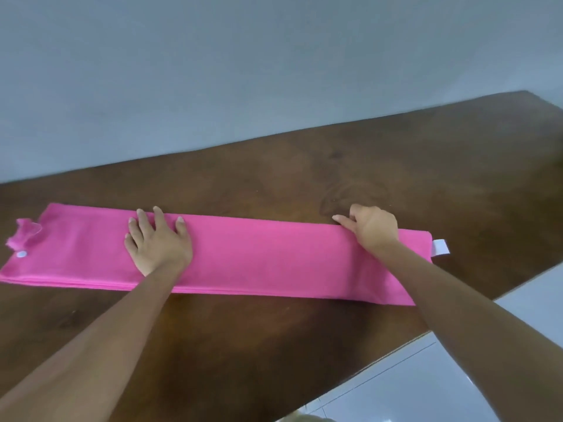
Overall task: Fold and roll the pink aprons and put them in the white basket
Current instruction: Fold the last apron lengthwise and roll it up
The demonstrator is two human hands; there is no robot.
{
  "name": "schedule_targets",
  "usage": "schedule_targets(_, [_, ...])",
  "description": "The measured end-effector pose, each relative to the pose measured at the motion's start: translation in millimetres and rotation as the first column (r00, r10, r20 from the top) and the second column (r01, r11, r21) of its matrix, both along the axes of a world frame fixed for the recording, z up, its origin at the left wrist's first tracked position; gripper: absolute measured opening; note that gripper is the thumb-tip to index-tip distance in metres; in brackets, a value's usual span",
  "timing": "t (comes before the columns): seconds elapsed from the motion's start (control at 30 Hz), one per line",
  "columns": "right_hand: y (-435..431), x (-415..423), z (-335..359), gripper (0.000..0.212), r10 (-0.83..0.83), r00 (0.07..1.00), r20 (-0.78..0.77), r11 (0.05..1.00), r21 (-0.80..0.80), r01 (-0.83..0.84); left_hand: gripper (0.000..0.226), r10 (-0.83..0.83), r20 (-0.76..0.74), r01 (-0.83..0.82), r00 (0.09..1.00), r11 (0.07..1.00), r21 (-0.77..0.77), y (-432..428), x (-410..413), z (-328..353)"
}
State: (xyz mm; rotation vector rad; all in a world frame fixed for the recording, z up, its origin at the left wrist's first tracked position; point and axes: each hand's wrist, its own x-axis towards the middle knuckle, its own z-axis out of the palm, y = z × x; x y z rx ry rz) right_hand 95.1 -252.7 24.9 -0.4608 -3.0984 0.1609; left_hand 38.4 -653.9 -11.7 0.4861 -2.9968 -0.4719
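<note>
Nearest me is bare brown table [274, 345], then the pink apron [259, 257], folded into a long strip lying flat across it from 9 to 3 o'clock. Left hand [158, 242] is pressed flat on it toward 9, fingers straight and spread. Right hand [373, 226] is out toward 3 with curled fingers pinching the far edge, near the white tag [440, 247].

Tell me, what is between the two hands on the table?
Only the folded pink apron lies between the left hand and the right hand. The head view shows that stretch flat, with nothing on it.
</note>
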Motion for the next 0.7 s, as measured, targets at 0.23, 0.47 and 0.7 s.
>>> schedule_targets(0.23, [19, -19, -18, 0.047, 0.175, 0.958, -0.228, 0.984, 0.018, -0.176, 0.062, 0.038, -0.056, -0.036, 0.998, 0.999, 0.032, 10, 17, 2])
schedule_targets(0.47, [12, -21, -19, 0.035, 0.121, 0.944, -0.308, 0.980, -0.115, -0.163, 0.066, -0.643, -0.048, 0.632, 0.764, 0.762, -0.140, 16, 34, 3])
schedule_targets(0.7, [-110, 6, -2, 0.015, 0.173, 0.934, -0.314, 0.832, -0.460, -0.309, 0.067, -0.721, 0.037, 0.718, 0.692, 0.681, -0.143, 20, 37, 7])
